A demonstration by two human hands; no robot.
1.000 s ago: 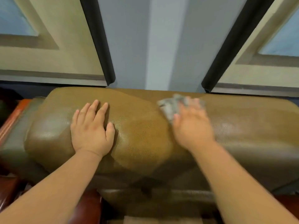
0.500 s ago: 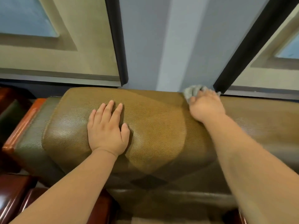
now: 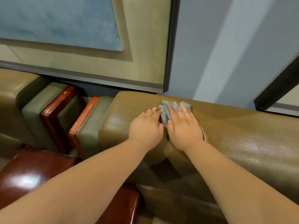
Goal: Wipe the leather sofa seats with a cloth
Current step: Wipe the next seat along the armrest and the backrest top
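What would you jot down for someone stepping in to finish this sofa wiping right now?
Right hand: flat, fingers straight, pressing the grey cloth onto the top of the sofa back.
Left hand: flat on the leather right beside the cloth, fingertips at its edge.
Done: can't tell how much is wiped; the cloth sits near the left end of the back's top.
Left: the seat cushions, barely in view, and the neighbouring sofa past the wooden armrests.

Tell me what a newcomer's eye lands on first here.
Two hands side by side at centre: the right hand presses a grey cloth flat onto the olive leather sofa top, the left hand beside it. At lower left, a glossy reddish wooden armrest catches the light.
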